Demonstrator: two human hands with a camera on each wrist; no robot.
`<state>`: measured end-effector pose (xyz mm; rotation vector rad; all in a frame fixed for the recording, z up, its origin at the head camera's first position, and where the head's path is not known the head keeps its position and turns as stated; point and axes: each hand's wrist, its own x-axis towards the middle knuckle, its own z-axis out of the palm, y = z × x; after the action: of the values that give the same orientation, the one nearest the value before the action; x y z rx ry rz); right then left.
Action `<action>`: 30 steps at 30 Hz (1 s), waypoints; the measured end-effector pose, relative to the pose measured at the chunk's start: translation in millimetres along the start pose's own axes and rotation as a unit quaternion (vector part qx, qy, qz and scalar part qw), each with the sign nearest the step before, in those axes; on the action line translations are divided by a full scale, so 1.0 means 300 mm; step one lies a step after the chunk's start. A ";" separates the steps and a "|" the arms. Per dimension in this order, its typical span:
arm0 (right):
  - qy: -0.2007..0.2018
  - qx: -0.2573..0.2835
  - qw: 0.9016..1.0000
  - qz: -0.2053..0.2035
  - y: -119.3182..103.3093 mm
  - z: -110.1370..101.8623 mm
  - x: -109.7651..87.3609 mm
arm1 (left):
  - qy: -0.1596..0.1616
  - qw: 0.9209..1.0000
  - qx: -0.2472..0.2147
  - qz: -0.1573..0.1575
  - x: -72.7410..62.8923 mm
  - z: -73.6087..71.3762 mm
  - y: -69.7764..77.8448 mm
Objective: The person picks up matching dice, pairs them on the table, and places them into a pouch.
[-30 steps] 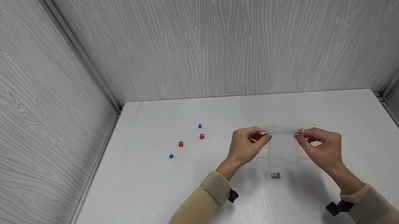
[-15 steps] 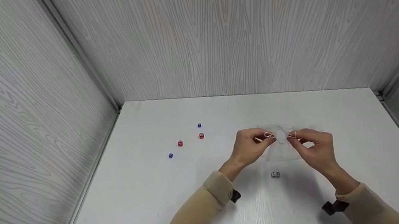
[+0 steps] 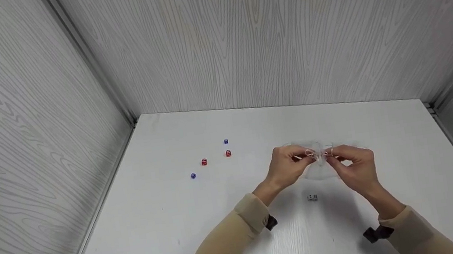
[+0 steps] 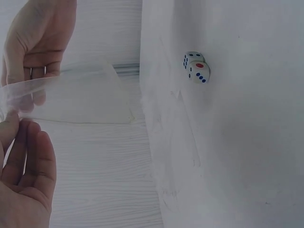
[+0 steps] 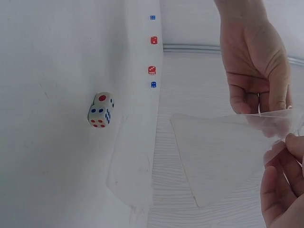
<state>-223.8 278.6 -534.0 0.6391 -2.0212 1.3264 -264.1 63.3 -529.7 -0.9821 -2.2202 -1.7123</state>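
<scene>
My left hand [image 3: 286, 165] pinches one side of the white drawstring [image 3: 311, 153] of a small sheer mesh pouch [image 3: 320, 171]. At the other side, my right hand [image 3: 356, 167] pinches the cord, close to the left fingers. The pouch's neck is gathered between both hands, and its body hangs down, see-through, in the left wrist view. Two white dice [image 4: 197, 67] sit touching on the table in front of the hands. More sheer material [image 5: 130, 166] lies flat on the table beneath; I cannot tell exactly what it is.
Left of the hands lie two red dice [image 3: 204, 162] and two small blue dice [image 3: 193, 176], spread apart on the white table [image 3: 135, 237]. Wood-grain panels [image 3: 258, 38] stand at the back and both sides of the table.
Both hands have come closer together with the drawstring. The pouch's mouth, wide and flat a second ago, is now bunched tight. The dice stay where they were.
</scene>
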 end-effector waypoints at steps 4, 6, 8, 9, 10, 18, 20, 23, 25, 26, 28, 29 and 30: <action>0.006 -0.008 1.000 0.004 0.000 -0.014 -0.003 | 0.006 1.000 -0.007 -0.008 -0.008 0.001 -0.008; 0.008 -0.011 1.000 0.004 0.000 -0.017 -0.003 | 0.008 1.000 -0.010 -0.013 -0.010 0.002 -0.011; 0.004 -0.009 1.000 0.003 -0.002 -0.016 -0.002 | 0.008 1.000 -0.010 -0.019 -0.011 0.004 -0.012; 0.002 -0.010 1.000 0.006 -0.002 -0.015 -0.002 | 0.008 1.000 -0.009 -0.022 -0.012 0.006 -0.011; -0.001 -0.011 1.000 0.009 -0.002 -0.014 -0.003 | 0.007 1.000 -0.007 -0.025 -0.013 0.007 -0.011; -0.002 -0.034 0.999 0.008 0.018 -0.031 -0.012 | -0.003 0.999 0.004 -0.052 -0.027 0.010 -0.015; 0.002 -0.040 0.999 0.002 0.024 -0.045 -0.016 | -0.006 0.998 0.006 -0.058 -0.034 0.005 -0.021; 0.001 -0.036 0.999 0.004 0.031 -0.072 -0.020 | -0.017 0.997 0.010 -0.068 -0.048 -0.008 -0.031; -0.002 -0.033 0.999 0.006 0.035 -0.089 -0.023 | -0.026 0.997 0.011 -0.076 -0.061 -0.019 -0.041; -0.004 -0.031 0.999 0.008 0.036 -0.097 -0.023 | -0.032 0.996 0.014 -0.081 -0.067 -0.024 -0.046; -0.006 -0.029 1.000 0.004 0.038 -0.110 -0.025 | -0.046 0.994 0.020 -0.095 -0.082 -0.035 -0.056; -0.006 -0.030 1.000 0.002 0.038 -0.117 -0.025 | -0.055 0.993 0.024 -0.101 -0.089 -0.040 -0.062; -0.006 -0.031 0.999 -0.001 0.039 -0.123 -0.024 | -0.064 0.991 0.028 -0.110 -0.096 -0.043 -0.068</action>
<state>-218.1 317.5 -535.7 0.6220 -2.0630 1.2566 -257.1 37.5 -556.3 -0.8868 -2.5288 -1.7058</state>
